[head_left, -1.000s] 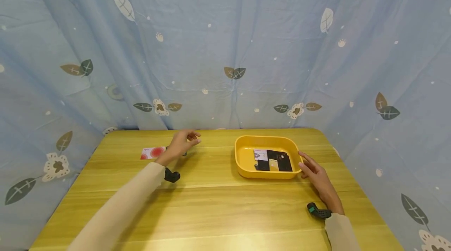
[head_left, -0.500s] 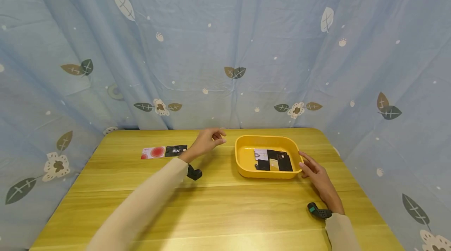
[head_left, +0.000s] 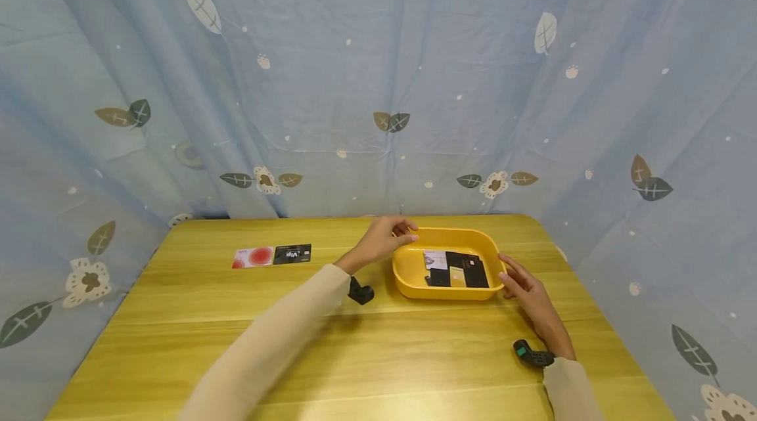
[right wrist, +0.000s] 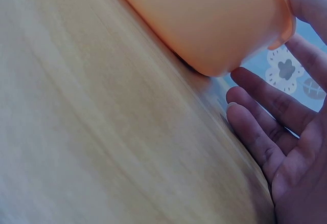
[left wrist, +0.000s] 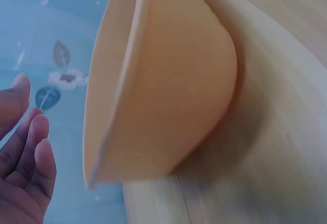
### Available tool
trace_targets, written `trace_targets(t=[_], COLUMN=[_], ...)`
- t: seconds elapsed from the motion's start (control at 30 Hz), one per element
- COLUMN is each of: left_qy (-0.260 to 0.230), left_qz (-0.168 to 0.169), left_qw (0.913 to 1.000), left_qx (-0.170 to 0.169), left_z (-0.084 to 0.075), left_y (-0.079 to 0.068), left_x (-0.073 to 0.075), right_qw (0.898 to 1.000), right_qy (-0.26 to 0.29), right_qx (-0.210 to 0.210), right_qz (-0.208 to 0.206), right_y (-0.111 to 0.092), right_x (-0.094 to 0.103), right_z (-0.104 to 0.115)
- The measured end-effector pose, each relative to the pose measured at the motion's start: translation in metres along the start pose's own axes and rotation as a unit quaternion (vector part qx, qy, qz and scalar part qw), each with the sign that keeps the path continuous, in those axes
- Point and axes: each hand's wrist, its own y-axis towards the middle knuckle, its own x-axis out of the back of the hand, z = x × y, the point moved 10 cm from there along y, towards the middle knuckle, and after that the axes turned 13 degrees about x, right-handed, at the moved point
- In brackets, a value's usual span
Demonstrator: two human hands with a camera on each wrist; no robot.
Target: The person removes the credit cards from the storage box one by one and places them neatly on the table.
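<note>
In the head view a yellow plastic basin [head_left: 448,293] stands on the table, with several cards [head_left: 457,270] lying inside, mostly black, one white and one gold. My left hand [head_left: 381,242] hovers at the basin's left end, its fingers loosely bent; the left wrist view shows nothing in the fingers [left wrist: 45,165], apart from the basin wall. At the other end my right hand [head_left: 529,289] holds the basin's rim with thumb and fingers. The right wrist view shows fingertips [right wrist: 245,75] against the outer wall and under the rim.
Two more cards lie flat at the table's back left: a pink-and-white card [head_left: 252,257] and a black VIP card [head_left: 292,254] beside it. A blue patterned curtain [head_left: 331,79] hangs behind the wooden table [head_left: 414,355].
My left hand has moved right, from above the black VIP card to the basin's left end, uncovering that card. My right hand and the basin have stayed in place.
</note>
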Motion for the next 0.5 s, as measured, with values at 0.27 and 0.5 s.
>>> trace_targets(t=[0.27,0.5], left_qy=[0.009,0.003], left_qz=[0.029,0.062], left_qw=[0.9994,0.9980], left_qx=[-0.018,-0.007], left_z=[-0.021,-0.031], left_y=[0.014,0.024], left_x=[-0.037,-0.065], right_qw=[1.000,1.000], right_qy=[0.007,0.006], right_qx=[0.005,0.006], right_qz=[-0.001,-0.001], right_y=[0.000,0.000], right_x=[0.003,0.002], right_z=[-0.005,-0.003])
